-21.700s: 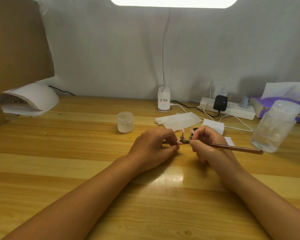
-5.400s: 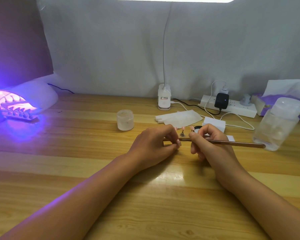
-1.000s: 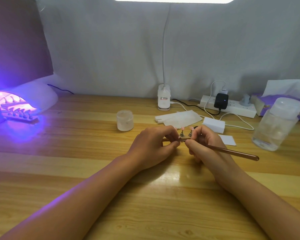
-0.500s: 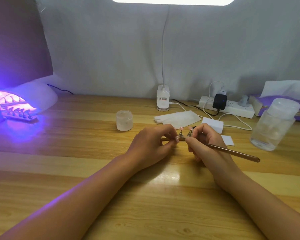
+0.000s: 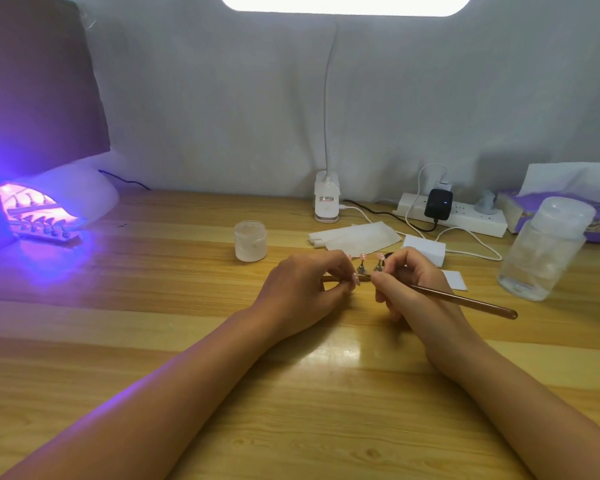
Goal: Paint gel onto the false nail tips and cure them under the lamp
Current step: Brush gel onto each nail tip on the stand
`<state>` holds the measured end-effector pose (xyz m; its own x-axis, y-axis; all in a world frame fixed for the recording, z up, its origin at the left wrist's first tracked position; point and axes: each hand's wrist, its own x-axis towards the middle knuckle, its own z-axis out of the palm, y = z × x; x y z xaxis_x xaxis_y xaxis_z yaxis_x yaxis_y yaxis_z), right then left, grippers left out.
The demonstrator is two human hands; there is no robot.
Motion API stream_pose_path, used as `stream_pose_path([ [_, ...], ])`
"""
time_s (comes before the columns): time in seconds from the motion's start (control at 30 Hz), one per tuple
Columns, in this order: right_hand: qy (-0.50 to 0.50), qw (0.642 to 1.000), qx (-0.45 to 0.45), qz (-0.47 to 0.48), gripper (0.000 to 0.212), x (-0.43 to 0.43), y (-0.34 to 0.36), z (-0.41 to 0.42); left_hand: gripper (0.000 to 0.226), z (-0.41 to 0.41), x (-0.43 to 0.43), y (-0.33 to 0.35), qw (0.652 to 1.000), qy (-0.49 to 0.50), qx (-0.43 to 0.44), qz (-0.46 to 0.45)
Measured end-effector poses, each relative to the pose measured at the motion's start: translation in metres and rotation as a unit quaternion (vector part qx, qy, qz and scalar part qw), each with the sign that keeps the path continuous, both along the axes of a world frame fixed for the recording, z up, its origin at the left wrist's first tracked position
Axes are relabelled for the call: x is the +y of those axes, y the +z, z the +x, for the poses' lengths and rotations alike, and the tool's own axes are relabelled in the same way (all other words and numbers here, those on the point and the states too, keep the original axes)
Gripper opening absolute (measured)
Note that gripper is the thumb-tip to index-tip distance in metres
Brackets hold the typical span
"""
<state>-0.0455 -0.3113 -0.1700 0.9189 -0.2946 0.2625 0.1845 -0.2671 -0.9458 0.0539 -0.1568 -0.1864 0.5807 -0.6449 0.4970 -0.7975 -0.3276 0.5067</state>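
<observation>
Up close, we pinched a thin brown holder strip (image 5: 329, 278) in the curled fingers of our left hand (image 5: 305, 289), near the middle of the glossy, striped wooden table (image 5: 187, 341). Small pink false nail tips (image 5: 363, 257) stood on metal stems on that strip, between both hands. Our right hand (image 5: 409, 289) clamped its fingers round a slim copper-coloured brush (image 5: 465, 301), handle slanting right; fingertips hid the bristle end. Far left, the domed white curing lamp (image 5: 66, 199) glowed violet over a second row of tips (image 5: 42, 221). A frosted round jar (image 5: 250, 241) sat just beyond our left hand, flat white wipes (image 5: 354, 235) farther back, a clear plastic bottle (image 5: 541, 251) at right.
</observation>
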Motion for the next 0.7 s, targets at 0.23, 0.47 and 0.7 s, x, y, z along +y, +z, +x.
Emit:
stream_pose_path([
  [0.23,0.006,0.999,0.024,-0.045,0.007,0.0,-0.0023,0.0026,0.009,-0.0014,-0.0007,0.0002,1.0,0.011,-0.008,0.026],
  [0.47,-0.008,0.995,0.05,-0.084,0.009,-0.0037,-0.0058,0.0074,0.011,-0.0021,-0.0004,0.0016,1.0,0.012,-0.008,0.027],
  [0.7,-0.002,0.995,0.052,-0.086,0.008,-0.004,-0.006,0.006,0.009,-0.0032,0.0006,0.0017,1.0,0.011,-0.008,0.006],
])
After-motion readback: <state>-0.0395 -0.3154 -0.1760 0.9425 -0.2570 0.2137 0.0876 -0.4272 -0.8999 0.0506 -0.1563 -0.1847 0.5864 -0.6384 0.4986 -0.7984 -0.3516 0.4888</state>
